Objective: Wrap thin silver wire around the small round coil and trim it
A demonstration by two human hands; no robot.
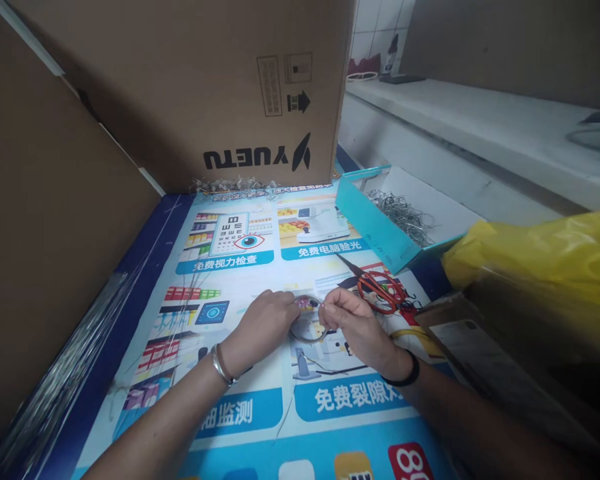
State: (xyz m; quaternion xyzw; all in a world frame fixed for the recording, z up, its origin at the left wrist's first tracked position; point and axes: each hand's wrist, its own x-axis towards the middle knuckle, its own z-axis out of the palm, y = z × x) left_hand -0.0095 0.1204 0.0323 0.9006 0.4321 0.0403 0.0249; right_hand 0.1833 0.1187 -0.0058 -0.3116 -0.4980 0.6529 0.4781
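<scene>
A thin round hoop (309, 339), wire-like and greyish, is held just above the printed sheet (260, 380). My left hand (270, 317) has its fingers closed on the hoop's left side. On its right side my right hand (353, 323) pinches at the rim with thumb and fingers; any smaller piece in that pinch is hidden. A loose thin strand trails down the sheet below the hoop. Just beyond my right hand lie scissors (380, 291) with orange-red handles and dark blades pointing away to the left.
A teal box (375, 230) of tangled wire pieces (400, 213) stands at the back right. Cardboard boxes (180, 87) wall the back and left. Long shiny strands (75, 373) lie at the left edge. A yellow plastic bag (545, 260) sits at right.
</scene>
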